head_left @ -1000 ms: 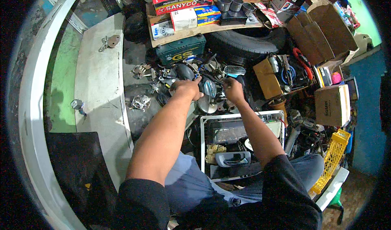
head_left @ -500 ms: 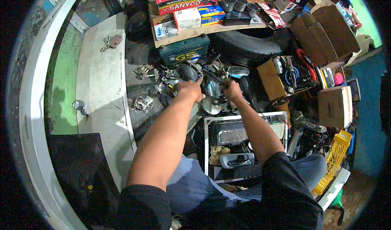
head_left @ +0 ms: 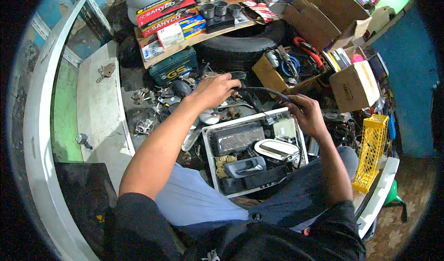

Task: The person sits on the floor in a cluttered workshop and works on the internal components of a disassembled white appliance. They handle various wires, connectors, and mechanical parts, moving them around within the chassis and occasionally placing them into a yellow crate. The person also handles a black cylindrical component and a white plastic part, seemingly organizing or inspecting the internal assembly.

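Right hand [head_left: 307, 114] has its thumb and fingers pinched together on one end of a dark cord [head_left: 267, 91]; the left hand [head_left: 213, 91], curled nearly closed, has the other end at its fingertips, though its exact grip is partly hidden. The cord is held above the far side of a white tray [head_left: 210, 161], which contains a grey handle [head_left: 245, 167] and a white oval piece [head_left: 277, 148]. Loose metal parts [head_left: 144, 127] crowd around and under the left hand, and the left forearm covers some of the heap. Beyond stand a green battery [head_left: 173, 65], a tyre [head_left: 240, 43] and a small carton [head_left: 267, 75]; a yellow basket [head_left: 371, 152] is off to the right.

Parts litter a dark grey surface [head_left: 131, 115] beside a white panel [head_left: 104, 108]. A blue wall [head_left: 402, 99] rises at right, above patterned flooring [head_left: 393, 228].

Bowed slightly, the cord runs left to right, its right end nearer the person.
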A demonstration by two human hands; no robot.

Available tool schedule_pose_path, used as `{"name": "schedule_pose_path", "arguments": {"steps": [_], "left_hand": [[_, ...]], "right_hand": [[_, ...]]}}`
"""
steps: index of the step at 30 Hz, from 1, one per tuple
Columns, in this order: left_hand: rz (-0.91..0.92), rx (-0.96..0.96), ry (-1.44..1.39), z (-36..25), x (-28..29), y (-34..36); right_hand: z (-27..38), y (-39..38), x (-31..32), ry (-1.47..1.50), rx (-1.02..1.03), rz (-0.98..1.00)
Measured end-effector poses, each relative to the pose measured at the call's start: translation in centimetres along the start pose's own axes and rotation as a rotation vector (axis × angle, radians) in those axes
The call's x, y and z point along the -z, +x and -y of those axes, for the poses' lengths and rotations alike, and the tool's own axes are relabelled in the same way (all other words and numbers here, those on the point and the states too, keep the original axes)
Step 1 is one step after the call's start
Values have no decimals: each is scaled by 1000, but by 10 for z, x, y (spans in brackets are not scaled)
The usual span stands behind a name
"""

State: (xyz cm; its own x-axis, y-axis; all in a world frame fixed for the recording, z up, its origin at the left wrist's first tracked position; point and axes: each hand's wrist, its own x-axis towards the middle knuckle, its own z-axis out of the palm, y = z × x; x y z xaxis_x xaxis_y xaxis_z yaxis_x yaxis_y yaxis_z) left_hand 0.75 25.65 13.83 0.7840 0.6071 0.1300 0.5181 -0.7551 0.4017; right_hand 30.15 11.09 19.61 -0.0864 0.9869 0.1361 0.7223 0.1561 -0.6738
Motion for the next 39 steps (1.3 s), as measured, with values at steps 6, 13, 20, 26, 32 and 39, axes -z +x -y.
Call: {"name": "schedule_pose_path", "arguments": {"steps": [6,13,20,26,32,39], "left_hand": [[-148,71,-144,-52,-1,7],[-278,377,-237,-112,-24,5],[-107,414,-429,-143,-99,-7],[-744,428,-443,-152,-92,31],[-396,87,-274,-117,-91,27],[0,227,-726,-154,-102,15]], "right_hand": [[-10,-12,30,22,66,-311],[-22,-29,48,179,-67,-368],[-39,-37,64,187,-223,-529],[-59,-48,64,-160,-284,-323],[-36,-57,58,-182,-226,-292],[-42,-84,48,-172,-375,-435]]}}
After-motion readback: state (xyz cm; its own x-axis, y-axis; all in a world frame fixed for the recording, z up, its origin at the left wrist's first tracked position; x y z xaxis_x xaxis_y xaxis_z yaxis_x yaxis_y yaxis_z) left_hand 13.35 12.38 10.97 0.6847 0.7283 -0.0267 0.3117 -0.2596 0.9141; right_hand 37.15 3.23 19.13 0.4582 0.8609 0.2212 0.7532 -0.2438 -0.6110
